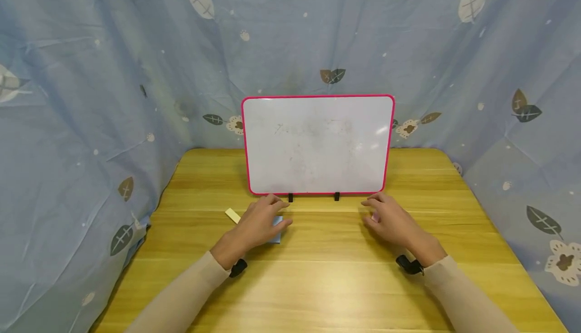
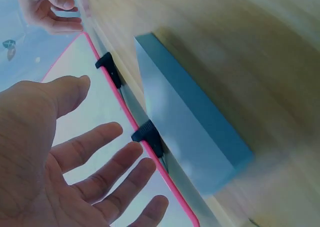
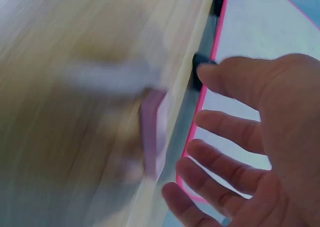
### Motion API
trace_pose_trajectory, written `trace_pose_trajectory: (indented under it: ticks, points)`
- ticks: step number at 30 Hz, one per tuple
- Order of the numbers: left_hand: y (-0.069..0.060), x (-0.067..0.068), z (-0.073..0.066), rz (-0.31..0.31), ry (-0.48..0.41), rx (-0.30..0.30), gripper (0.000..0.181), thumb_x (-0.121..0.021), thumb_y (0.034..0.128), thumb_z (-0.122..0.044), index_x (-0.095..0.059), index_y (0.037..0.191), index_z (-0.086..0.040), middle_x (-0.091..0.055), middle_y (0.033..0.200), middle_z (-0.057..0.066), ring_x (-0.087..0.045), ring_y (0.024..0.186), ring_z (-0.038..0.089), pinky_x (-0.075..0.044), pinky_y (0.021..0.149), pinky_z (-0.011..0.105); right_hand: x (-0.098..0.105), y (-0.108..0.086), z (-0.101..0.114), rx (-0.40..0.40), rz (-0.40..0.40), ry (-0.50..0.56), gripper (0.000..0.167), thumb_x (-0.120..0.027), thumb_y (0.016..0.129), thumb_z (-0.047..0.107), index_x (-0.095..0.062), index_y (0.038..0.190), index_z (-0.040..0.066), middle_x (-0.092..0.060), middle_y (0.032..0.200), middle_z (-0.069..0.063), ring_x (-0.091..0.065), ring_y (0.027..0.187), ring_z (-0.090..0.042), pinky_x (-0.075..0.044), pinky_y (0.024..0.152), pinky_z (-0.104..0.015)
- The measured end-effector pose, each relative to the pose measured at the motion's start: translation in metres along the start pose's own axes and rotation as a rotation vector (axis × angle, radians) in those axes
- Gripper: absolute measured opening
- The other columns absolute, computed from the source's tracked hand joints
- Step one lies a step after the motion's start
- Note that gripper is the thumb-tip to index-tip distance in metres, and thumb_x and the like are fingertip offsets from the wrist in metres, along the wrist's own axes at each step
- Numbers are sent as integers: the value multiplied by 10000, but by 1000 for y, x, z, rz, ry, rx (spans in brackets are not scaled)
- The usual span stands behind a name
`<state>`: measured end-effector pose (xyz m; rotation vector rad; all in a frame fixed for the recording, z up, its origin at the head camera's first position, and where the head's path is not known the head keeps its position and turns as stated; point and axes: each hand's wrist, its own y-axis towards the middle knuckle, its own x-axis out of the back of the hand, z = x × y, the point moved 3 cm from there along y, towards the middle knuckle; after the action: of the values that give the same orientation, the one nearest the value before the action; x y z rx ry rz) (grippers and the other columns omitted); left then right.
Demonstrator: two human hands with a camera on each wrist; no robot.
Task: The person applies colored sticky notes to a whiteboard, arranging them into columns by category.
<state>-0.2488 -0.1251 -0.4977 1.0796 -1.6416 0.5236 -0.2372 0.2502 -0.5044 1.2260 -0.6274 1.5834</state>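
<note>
My left hand hovers with fingers spread above a light-blue rectangular block, which it partly hides in the head view. The left wrist view shows this blue block apart from the fingers. A pale-yellow strip-like piece pokes out on the far side of the left hand. On the right, my right hand is held over a small pink block, mostly hidden from above. In the right wrist view the pink block lies on the table, and the relaxed fingers do not touch it.
A whiteboard with a pink-red frame stands at the back of the wooden table on black feet. Faint smudges mark its surface. Blue patterned curtain surrounds the table's back and sides.
</note>
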Motion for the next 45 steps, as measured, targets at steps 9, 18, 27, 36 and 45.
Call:
trace_pose_trajectory:
  ticks: [9,18,27,36,45]
  points:
    - [13,-11,-25,17,14,-104,437,-826,1111,-382,-818,1454,-112,-758,1390,100,-747,1252,312,-640,1011,566,5,-19,-19,-36,41,27,478,-941,1013,250,-794,1394,3,-717,1385,-202,-695,1253,-410,-624,1091,-632]
    - [30,-24,-54,64,6,-201,447,-793,1132,-418,-803,1479,-137,-758,1428,82,-765,1232,262,-640,1000,533,0,-19,-21,2,24,44,424,-948,996,160,-805,1367,12,-732,1365,-174,-725,1216,-365,-640,1092,-612]
    - [43,-45,-73,154,30,-262,443,-766,1141,-458,-792,1499,-199,-754,1448,13,-742,1283,192,-641,1045,462,-7,-12,-10,63,44,64,409,-969,972,153,-814,1332,35,-762,1418,-168,-752,1286,-407,-636,1126,-625]
    - [52,-63,-82,249,67,-257,477,-714,1165,-490,-740,1570,-240,-686,1623,11,-666,1495,237,-594,1216,518,-17,3,3,148,82,107,297,-980,964,169,-828,1208,94,-798,1472,-164,-766,1354,-413,-635,1133,-603]
    - [58,-67,-89,263,108,-304,509,-699,1172,-496,-706,1619,-253,-636,1721,-9,-609,1591,247,-573,1246,524,-21,10,10,193,107,122,246,-960,998,224,-835,1189,132,-787,1490,-166,-773,1350,-404,-654,1103,-584]
